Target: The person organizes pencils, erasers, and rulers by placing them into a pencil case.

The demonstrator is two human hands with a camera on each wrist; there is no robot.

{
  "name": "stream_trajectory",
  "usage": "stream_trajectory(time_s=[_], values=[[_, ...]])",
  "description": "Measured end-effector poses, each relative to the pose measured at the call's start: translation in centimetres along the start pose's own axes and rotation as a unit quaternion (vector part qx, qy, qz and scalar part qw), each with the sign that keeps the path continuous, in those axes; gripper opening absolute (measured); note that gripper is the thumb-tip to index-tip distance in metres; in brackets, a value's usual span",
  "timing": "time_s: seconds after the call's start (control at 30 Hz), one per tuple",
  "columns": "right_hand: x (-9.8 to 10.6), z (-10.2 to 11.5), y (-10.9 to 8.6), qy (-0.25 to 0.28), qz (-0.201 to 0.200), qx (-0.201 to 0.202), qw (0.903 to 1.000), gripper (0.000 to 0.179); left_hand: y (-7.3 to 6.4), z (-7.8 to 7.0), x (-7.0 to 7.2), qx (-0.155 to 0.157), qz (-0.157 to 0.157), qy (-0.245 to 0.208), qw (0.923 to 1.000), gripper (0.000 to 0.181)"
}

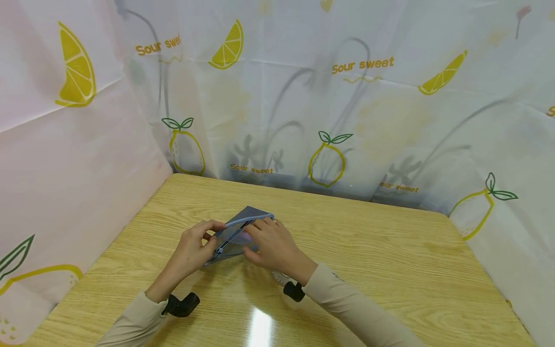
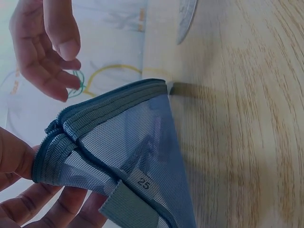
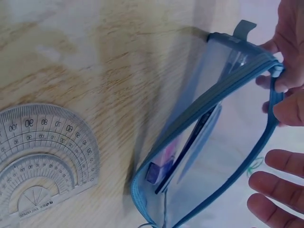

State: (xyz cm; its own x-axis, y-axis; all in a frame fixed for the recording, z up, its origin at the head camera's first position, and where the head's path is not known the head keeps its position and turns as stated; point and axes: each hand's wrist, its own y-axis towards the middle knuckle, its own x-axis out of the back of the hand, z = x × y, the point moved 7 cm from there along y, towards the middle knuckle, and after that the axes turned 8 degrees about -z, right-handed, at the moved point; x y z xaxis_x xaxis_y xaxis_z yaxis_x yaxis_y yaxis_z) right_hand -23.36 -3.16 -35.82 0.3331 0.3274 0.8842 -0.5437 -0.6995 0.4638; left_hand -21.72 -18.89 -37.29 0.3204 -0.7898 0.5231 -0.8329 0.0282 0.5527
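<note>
A blue mesh zip pouch stands on the table between both hands, its zip undone and its mouth spread wide. My left hand pinches the pouch's end beside the zip pull. Over the mouth, my right hand has loosely extended fingers and holds nothing; the left wrist view shows it apart from the pouch. Inside lie a pink-and-purple block and long, thin dark and pale pieces, partly hidden by the mesh. A tag reading 25 shows through the side.
A clear protractor lies flat on the wood-grain table, near my right wrist. A curtain printed with lemons stands behind the table and along its left side. Glare falls on the table's near part.
</note>
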Motion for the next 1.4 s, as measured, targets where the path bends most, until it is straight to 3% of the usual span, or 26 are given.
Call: stream_trajectory(time_s=[0.33,0.7,1.4], values=[[1.5,-0.4,-0.9,0.058,-0.014,-0.019,0.9980,0.039,0.0,0.0,-0.1,0.002,0.000,0.004,1.0000,0.033],[2.9,-1.4,-1.8,0.085,-0.051,-0.045,0.9940,0.040,-0.1,0.1,-0.1,-0.001,-0.003,0.002,1.0000,0.033],[4.7,-3.4,-3.9,0.168,-0.102,-0.116,0.9736,0.041,0.0,-0.1,-0.1,-0.011,-0.006,0.002,0.9999,0.034]])
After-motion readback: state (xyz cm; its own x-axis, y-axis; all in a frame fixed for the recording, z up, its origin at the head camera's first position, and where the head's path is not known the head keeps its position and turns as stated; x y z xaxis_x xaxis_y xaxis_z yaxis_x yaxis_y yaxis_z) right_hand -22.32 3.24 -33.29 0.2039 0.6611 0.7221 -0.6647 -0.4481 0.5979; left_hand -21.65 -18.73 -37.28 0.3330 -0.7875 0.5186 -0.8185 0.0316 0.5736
